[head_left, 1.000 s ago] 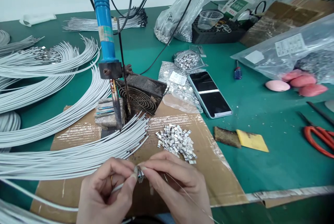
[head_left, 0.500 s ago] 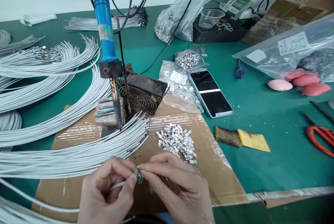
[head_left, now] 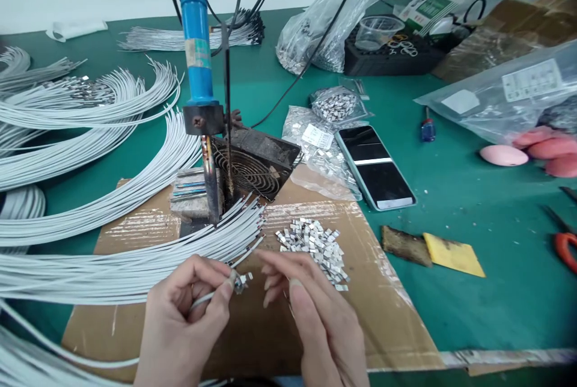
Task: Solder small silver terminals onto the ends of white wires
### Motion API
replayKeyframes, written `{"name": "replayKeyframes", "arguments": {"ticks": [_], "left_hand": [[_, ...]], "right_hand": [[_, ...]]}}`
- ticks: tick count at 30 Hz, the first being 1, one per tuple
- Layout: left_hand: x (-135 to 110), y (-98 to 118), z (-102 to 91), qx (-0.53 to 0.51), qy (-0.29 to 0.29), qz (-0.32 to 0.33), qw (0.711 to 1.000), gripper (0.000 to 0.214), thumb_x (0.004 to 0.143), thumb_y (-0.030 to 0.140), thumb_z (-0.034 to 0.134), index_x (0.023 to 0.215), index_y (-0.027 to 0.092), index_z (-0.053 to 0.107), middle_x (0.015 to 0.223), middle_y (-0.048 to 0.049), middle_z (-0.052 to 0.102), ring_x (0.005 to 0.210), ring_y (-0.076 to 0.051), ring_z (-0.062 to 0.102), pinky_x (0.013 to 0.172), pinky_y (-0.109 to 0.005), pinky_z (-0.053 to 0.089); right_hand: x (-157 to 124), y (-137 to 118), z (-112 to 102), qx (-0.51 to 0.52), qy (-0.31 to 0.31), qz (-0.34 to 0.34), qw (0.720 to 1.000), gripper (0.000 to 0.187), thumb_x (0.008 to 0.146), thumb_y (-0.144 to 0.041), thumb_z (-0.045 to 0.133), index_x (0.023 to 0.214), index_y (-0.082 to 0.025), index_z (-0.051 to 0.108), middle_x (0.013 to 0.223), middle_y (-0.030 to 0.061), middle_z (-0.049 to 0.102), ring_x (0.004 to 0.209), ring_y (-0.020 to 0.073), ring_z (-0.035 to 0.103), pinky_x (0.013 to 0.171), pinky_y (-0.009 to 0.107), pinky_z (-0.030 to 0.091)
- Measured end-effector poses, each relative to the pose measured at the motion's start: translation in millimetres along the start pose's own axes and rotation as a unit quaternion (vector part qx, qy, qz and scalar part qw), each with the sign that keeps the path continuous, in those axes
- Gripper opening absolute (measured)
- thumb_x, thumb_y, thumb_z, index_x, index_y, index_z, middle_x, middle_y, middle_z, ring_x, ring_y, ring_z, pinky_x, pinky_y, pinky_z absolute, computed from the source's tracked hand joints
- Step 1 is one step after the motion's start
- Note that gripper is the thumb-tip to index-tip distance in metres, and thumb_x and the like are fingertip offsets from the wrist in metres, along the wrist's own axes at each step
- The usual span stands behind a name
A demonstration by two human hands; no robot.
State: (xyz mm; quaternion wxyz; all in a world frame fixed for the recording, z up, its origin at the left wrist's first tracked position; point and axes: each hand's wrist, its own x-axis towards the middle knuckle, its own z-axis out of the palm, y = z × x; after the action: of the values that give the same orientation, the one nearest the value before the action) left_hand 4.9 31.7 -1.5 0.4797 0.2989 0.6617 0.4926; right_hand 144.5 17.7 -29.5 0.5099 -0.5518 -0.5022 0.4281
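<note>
My left hand pinches the end of a white wire between thumb and forefinger; a small metal clip sits on the wire's tip. A little to the right, my right hand is off the clip, its fingers loosely extended and holding nothing I can see. Both hands hover over a sheet of cardboard. A pile of small metal clips lies on the cardboard just beyond my right hand. Several white wires fan across the cardboard from the left.
A blue-handled soldering iron hangs in a stand over a small black fan. A phone, bags of clips, a yellow sponge, a small screwdriver and red scissors lie on the green table.
My right hand has let go of the clip and drawn back to the right with its fingers spread. The left hand still holds the wire. The view has shifted slightly left.
</note>
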Motion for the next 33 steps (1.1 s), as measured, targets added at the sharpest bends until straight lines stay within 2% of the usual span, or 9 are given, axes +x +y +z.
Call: {"name": "replayKeyframes", "arguments": {"ticks": [2, 4, 7, 9, 15, 19, 22, 29, 33], "left_hand": [[5, 0, -0.1, -0.002, 0.012, 0.004, 1.0, 0.015, 0.06, 0.013, 0.083, 0.056, 0.02, 0.07, 0.073, -0.0011, 0.074, 0.06, -0.009, 0.061, 0.049, -0.012, 0.04], [8, 1, -0.6, -0.007, 0.018, 0.005, 1.0, 0.015, 0.061, 0.013, 0.083, 0.056, 0.019, 0.07, 0.073, -0.001, 0.074, 0.06, -0.009, 0.062, 0.051, -0.012, 0.042], [14, 2, -3.7, -0.006, 0.021, 0.009, 1.0, 0.015, 0.063, 0.013, 0.083, 0.058, 0.019, 0.07, 0.074, -0.0002, 0.073, 0.06, -0.008, 0.061, 0.05, -0.012, 0.04], [19, 1, -8.4, 0.005, 0.014, 0.019, 1.0, 0.014, 0.066, 0.014, 0.083, 0.06, 0.019, 0.071, 0.076, -0.0001, 0.074, 0.061, -0.008, 0.063, 0.051, -0.012, 0.041], [34, -6, -23.2, 0.05, -0.058, 0.058, 0.995, 0.014, 0.08, 0.015, 0.08, 0.068, 0.021, 0.074, 0.083, -0.0017, 0.077, 0.069, -0.012, 0.07, 0.06, -0.015, 0.051], [37, -4, -22.2, 0.046, -0.06, 0.06, 0.995, 0.017, 0.087, 0.018, 0.076, 0.07, 0.021, 0.074, 0.084, -0.0014, 0.077, 0.07, -0.012, 0.069, 0.061, -0.015, 0.051], [38, -3, -20.8, 0.038, -0.063, 0.057, 0.996, 0.017, 0.089, 0.018, 0.074, 0.072, 0.022, 0.073, 0.086, -0.0008, 0.077, 0.067, -0.011, 0.068, 0.058, -0.015, 0.05], [41, 5, -17.4, 0.024, -0.055, 0.054, 0.997, 0.017, 0.083, 0.012, 0.076, 0.07, 0.022, 0.072, 0.083, 0.0011, 0.078, 0.072, -0.011, 0.075, 0.065, -0.014, 0.056], [41, 15, -8.0, 0.003, -0.007, 0.061, 0.998, 0.015, 0.07, 0.01, 0.08, 0.062, 0.02, 0.072, 0.076, 0.0017, 0.078, 0.063, -0.01, 0.073, 0.059, -0.011, 0.055]], "right_hand": [[0, -1, 2, -0.007, 0.016, 0.038, 0.999, 0.033, 0.112, -0.031, 0.041, 0.129, -0.036, 0.068, 0.101, -0.0006, 0.07, 0.081, 0.0152, 0.063, 0.077, 0.024, 0.051], [1, -3, 5, -0.035, 0.035, 0.052, 0.997, 0.021, 0.11, -0.029, 0.043, 0.113, -0.031, 0.064, 0.094, -0.0017, 0.067, 0.082, 0.0161, 0.06, 0.079, 0.026, 0.046], [6, -7, 7, -0.076, 0.033, 0.025, 0.996, 0.026, 0.109, -0.027, 0.041, 0.084, -0.026, 0.049, 0.082, -0.0024, 0.052, 0.075, 0.0171, 0.05, 0.071, 0.028, 0.04], [11, -9, 7, -0.081, 0.015, -0.001, 0.997, 0.029, 0.109, -0.025, 0.041, 0.08, -0.025, 0.043, 0.081, -0.0027, 0.047, 0.072, 0.0165, 0.046, 0.068, 0.027, 0.038], [27, -9, 9, -0.054, -0.02, -0.074, 0.996, 0.022, 0.1, -0.016, 0.059, 0.081, -0.026, 0.057, 0.115, 0.0012, 0.069, 0.108, 0.0189, 0.069, 0.088, 0.026, 0.05], [30, -13, 19, -0.036, -0.022, -0.03, 0.999, 0.021, 0.097, -0.017, 0.064, 0.078, -0.027, 0.062, 0.115, -0.001, 0.078, 0.105, 0.0167, 0.076, 0.083, 0.021, 0.056], [29, -17, 26, -0.001, -0.014, 0.015, 1.0, 0.022, 0.096, -0.017, 0.062, 0.076, -0.027, 0.061, 0.111, -0.0023, 0.081, 0.103, 0.0151, 0.079, 0.088, 0.02, 0.058], [30, -22, 31, 0.064, 0.004, 0.099, 0.993, 0.022, 0.095, -0.022, 0.067, 0.074, -0.026, 0.062, 0.115, 0.0028, 0.083, 0.112, 0.0195, 0.079, 0.087, 0.021, 0.062], [33, -22, 32, 0.107, 0.01, 0.115, 0.988, 0.021, 0.092, -0.026, 0.073, 0.073, -0.024, 0.064, 0.115, 0.0083, 0.083, 0.112, 0.0259, 0.08, 0.082, 0.026, 0.066]]}}
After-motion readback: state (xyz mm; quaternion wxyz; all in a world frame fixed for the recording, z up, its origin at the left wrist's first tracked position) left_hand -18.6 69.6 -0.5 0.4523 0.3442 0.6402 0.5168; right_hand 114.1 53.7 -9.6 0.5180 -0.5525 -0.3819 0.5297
